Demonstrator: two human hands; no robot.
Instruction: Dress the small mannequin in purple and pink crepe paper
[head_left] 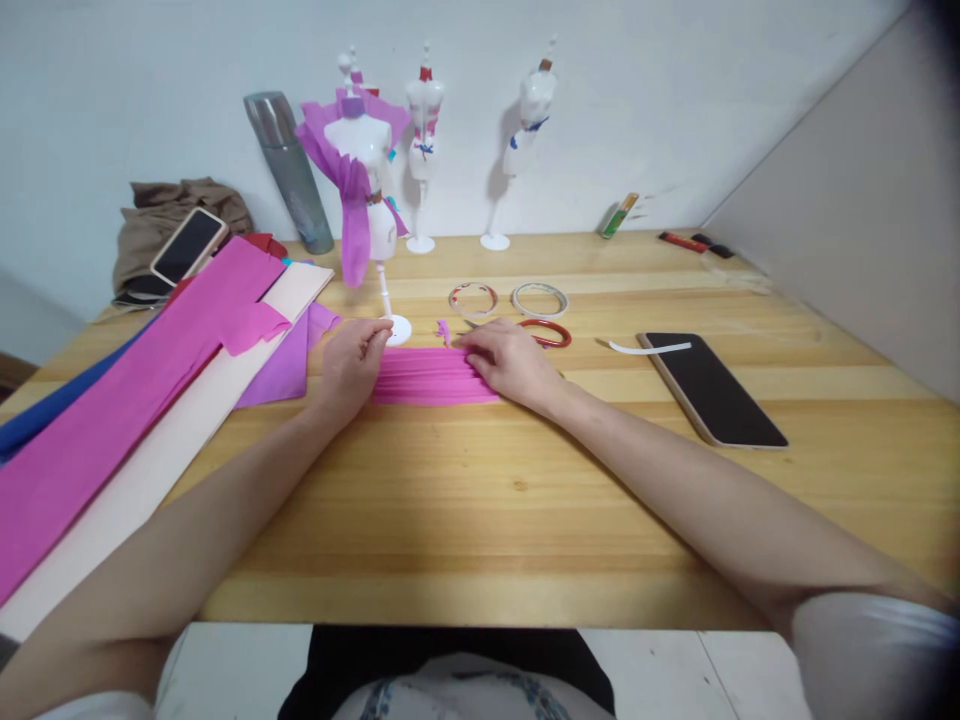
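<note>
A strip of pink crepe paper (pixel 435 378), creased into lengthwise pleats, lies on the table between my hands. My left hand (pixel 352 362) is closed at its left end, thumb and fingers pinched together. At the right end, the bent fingers of my right hand (pixel 510 360) grip the paper's upper edge. Just beyond my right fingers are scissors with red handles (pixel 551 335), their blades partly hidden. A small purple scrap (pixel 443 331) lies behind the strip. Close behind my left hand stands a white mini mannequin (pixel 367 140) draped in purple paper.
Two more mannequins (pixel 424 150) (pixel 531 130) and a grey flask (pixel 292 175) stand along the wall. Two tape rolls (pixel 473 299) (pixel 540 300) lie behind the scissors. Folded coloured paper (pixel 142 400) covers the left side. A phone (pixel 720 390) with a white strip (pixel 651 350) lies right.
</note>
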